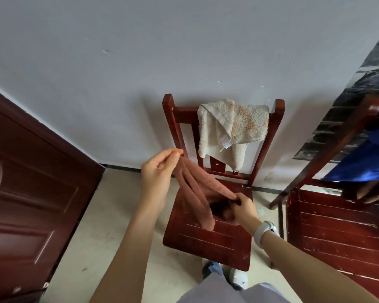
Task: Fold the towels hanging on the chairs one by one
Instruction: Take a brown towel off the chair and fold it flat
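A pink-brown towel (197, 184) is stretched in the air above the seat of a dark red wooden chair (208, 241). My left hand (160, 169) pinches its upper corner between thumb and fingertips. My right hand (242, 206) grips its lower end just above the seat, and the towel's tail droops onto the seat. A cream towel (230, 125) with orange speckles hangs over the chair's backrest. A blue towel (365, 158) hangs on a second chair (337, 228) at the right.
A dark red door (31, 189) stands to the left. The white wall is right behind the chairs. A dark brown cloth (363, 192) lies on the second chair under the blue towel. My feet (225, 274) are on the pale floor in front of the chair.
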The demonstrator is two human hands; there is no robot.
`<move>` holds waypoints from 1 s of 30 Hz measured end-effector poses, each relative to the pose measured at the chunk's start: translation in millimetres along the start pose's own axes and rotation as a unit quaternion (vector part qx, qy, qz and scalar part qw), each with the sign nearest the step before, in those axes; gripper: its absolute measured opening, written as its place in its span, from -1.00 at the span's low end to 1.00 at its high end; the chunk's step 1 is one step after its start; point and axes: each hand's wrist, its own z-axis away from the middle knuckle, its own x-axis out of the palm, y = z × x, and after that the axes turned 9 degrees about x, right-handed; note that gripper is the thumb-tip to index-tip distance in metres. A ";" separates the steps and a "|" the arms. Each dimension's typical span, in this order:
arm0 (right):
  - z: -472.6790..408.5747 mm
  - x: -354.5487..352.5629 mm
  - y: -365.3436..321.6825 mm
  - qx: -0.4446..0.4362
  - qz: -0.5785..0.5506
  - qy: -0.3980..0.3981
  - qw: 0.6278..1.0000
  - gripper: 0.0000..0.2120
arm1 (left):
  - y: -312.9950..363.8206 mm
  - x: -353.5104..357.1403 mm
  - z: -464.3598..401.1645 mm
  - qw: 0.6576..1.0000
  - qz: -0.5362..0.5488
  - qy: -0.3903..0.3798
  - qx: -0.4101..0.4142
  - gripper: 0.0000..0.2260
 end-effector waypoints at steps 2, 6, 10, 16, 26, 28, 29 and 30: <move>-3.8 -12.0 -4.0 -0.026 -0.020 0.044 0.999 -0.89 | -14.5 -20.1 -4.2 0.995 -0.099 0.028 0.013 -0.88; -4.4 -42.3 -15.4 -0.104 0.039 0.041 0.993 -0.83 | -42.7 -37.3 1.0 0.965 -0.260 -0.029 -0.013 -0.80; 12.5 -63.5 -40.3 -0.249 0.122 -0.035 0.960 -0.82 | -60.7 -9.0 12.9 0.929 -0.306 -0.207 -0.033 -0.55; 33.3 -80.7 -66.4 -0.350 0.086 -0.041 0.932 -0.83 | -66.2 52.7 19.1 0.933 -0.267 -0.232 0.074 -0.80; 15.0 -112.3 -14.3 -0.022 -0.225 -0.166 0.960 -0.79 | -55.8 75.7 14.7 0.946 -0.204 -0.223 0.114 -0.88; 11.8 -113.3 -19.8 -0.037 -0.268 -0.192 0.943 -0.82 | -55.3 74.9 14.5 0.946 -0.195 -0.237 0.106 -0.88; 10.6 -112.9 -26.7 -0.039 -0.276 -0.196 0.940 -0.81 | -55.3 74.1 14.3 0.945 -0.196 -0.243 0.101 -0.88; 8.3 -111.8 -33.6 -0.039 -0.281 -0.191 0.940 -0.80 | -55.5 73.3 13.6 0.944 -0.202 -0.245 0.094 -0.88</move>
